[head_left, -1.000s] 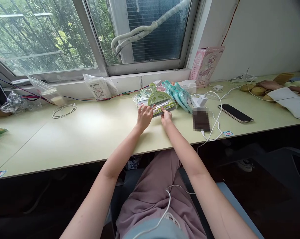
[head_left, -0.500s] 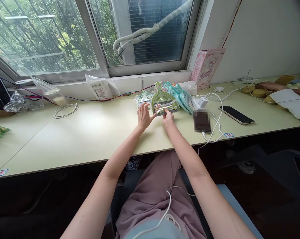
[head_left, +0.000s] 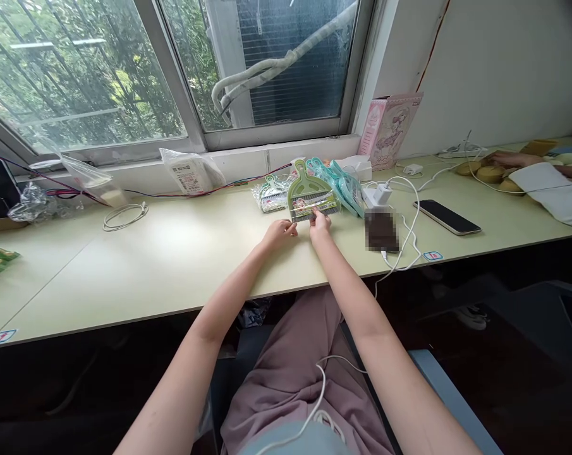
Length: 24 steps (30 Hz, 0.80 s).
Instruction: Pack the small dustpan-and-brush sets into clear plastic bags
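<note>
Tabletop, right hand closed on dustpan.

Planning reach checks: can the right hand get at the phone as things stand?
Probably not directly: the right hand grips the green dustpan set, and a blurred-out dark item lies between that hand and the phone.

Olive-green dustpan here, and it's turquoise for the pile! The table comes up pale yellow-green, the trousers are mauve, and the pink box carries a printed figure.
</note>
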### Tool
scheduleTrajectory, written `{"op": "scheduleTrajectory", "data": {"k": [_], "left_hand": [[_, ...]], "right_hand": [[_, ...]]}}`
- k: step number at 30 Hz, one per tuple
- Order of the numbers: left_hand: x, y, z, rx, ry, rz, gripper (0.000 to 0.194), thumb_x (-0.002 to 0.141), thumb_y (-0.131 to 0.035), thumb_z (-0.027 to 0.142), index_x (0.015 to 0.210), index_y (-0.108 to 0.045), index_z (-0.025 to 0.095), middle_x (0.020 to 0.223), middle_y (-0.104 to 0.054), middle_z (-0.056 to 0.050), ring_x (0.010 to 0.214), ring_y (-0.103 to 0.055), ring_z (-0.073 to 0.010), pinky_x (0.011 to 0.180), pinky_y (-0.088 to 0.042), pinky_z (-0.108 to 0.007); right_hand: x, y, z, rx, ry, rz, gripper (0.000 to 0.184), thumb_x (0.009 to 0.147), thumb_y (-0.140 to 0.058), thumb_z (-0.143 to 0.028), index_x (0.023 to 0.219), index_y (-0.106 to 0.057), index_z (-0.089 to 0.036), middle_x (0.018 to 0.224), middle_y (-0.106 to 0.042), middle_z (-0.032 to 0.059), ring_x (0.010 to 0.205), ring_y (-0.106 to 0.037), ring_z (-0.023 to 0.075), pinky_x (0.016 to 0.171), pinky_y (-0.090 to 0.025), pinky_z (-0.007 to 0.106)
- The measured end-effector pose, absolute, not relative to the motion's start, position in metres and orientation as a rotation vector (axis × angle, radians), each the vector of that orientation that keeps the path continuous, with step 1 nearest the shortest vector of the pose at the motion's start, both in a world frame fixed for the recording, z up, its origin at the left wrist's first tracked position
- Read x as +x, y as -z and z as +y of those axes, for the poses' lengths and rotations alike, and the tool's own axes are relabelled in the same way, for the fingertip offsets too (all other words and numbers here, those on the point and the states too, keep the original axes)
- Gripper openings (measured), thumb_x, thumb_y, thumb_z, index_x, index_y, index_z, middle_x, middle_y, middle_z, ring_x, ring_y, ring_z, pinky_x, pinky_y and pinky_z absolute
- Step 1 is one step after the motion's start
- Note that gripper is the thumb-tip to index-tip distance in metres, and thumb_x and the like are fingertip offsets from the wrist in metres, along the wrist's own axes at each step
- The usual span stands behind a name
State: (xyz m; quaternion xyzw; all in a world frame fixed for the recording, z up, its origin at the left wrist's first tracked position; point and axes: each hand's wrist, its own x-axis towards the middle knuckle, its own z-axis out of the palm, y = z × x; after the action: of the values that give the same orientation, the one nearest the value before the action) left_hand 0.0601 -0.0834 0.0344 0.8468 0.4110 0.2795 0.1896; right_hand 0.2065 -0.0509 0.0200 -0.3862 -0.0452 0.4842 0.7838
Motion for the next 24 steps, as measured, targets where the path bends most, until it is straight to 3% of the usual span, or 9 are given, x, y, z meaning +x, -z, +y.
{"op": "scheduleTrajectory", "data": {"k": [10,16,20,22,24], "left_hand": [[0.072,-0.038,-0.096,2.292,-0.699,0.927,0.041,0.093,-0.049,0.044,0.079,-0.078,0.019,0.090,-0.072,-0.007,0.068,-0.064,-0.0140,0.075,-0.051,-0.026],[0.059,-0.024,-0.072,1.875,-0.919,0.962,0.070,0.096,-0.025,0.064,0.069,-0.069,0.017,0.093,-0.073,-0.013,0.092,-0.067,-0.0211,0.092,-0.051,-0.034],[0.050,-0.021,-0.058,1.606,-1.176,1.009,0.076,0.092,-0.018,0.076,0.117,-0.063,0.019,0.136,-0.060,-0.013,0.123,-0.058,-0.0257,0.101,-0.048,-0.040],[0.052,-0.023,-0.058,1.508,-1.218,0.892,0.082,0.088,-0.018,0.081,0.135,-0.053,0.023,0.145,-0.054,-0.012,0.132,-0.052,-0.0271,0.104,-0.046,-0.042],[0.058,-0.024,-0.062,1.487,-1.183,0.782,0.083,0.084,-0.032,0.084,0.140,-0.050,0.024,0.146,-0.054,-0.011,0.134,-0.051,-0.0291,0.105,-0.045,-0.042]], "right_hand": [[0.215,-0.030,-0.055,-0.742,-1.082,-0.129,0.025,0.073,-0.073,-0.005,0.095,-0.066,-0.015,0.086,-0.076,0.0002,0.082,-0.073,0.0105,0.076,-0.062,0.019],[0.213,-0.031,-0.052,-0.711,-1.106,-0.121,0.027,0.078,-0.063,0.001,0.100,-0.067,-0.013,0.083,-0.076,0.0002,0.078,-0.072,0.0096,0.079,-0.061,0.020],[0.203,-0.031,-0.055,-0.654,-1.181,-0.184,0.024,0.076,-0.062,0.003,0.094,-0.069,-0.012,0.078,-0.075,0.0001,0.074,-0.071,0.0104,0.079,-0.061,0.021],[0.197,-0.032,-0.057,-0.640,-1.217,-0.240,0.022,0.074,-0.064,0.002,0.090,-0.069,-0.012,0.075,-0.075,-0.0010,0.072,-0.071,0.0103,0.076,-0.061,0.020],[0.193,-0.032,-0.058,-0.624,-1.242,-0.290,0.021,0.072,-0.067,0.001,0.087,-0.068,-0.013,0.072,-0.074,-0.0019,0.070,-0.070,0.0103,0.072,-0.061,0.020]]}}
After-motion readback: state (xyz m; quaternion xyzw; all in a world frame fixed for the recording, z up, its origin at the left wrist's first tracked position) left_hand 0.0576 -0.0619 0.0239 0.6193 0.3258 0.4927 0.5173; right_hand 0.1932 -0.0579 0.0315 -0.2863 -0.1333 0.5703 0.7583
